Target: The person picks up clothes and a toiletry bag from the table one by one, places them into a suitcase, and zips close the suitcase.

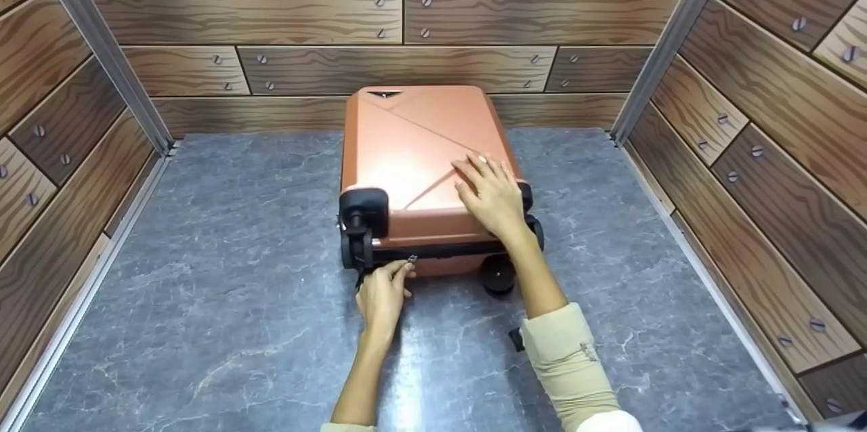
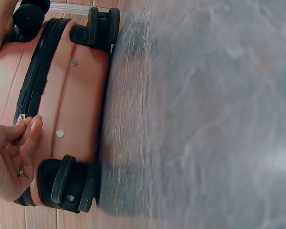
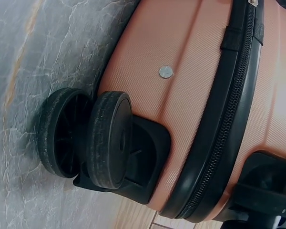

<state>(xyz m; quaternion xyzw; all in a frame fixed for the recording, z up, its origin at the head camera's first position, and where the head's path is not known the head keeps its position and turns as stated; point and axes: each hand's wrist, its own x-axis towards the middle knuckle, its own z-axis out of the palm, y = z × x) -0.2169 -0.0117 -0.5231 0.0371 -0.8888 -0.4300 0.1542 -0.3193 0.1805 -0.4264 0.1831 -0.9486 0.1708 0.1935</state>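
An orange-pink hard-shell suitcase (image 1: 420, 141) lies flat on the floor, its wheeled end toward me. Along that end runs a black zipper (image 3: 226, 124), whose teeth look meshed in the right wrist view. My left hand (image 1: 383, 293) pinches the small metal zipper pull (image 1: 412, 258) between thumb and fingers, near the left wheels. The left wrist view has the same pull (image 2: 21, 116) at the fingertips. My right hand (image 1: 494, 198) rests on the upper shell near its right corner, fingers extended. In the right wrist view that hand is not visible.
Black double wheels (image 3: 109, 138) jut from the suitcase's corners. Grey marbled flooring (image 1: 237, 269) surrounds it. Wood-patterned walls (image 1: 305, 12) with metal corner posts (image 1: 660, 39) stand behind and at both sides. A small black item (image 1: 517, 339) shows beside the right sleeve.
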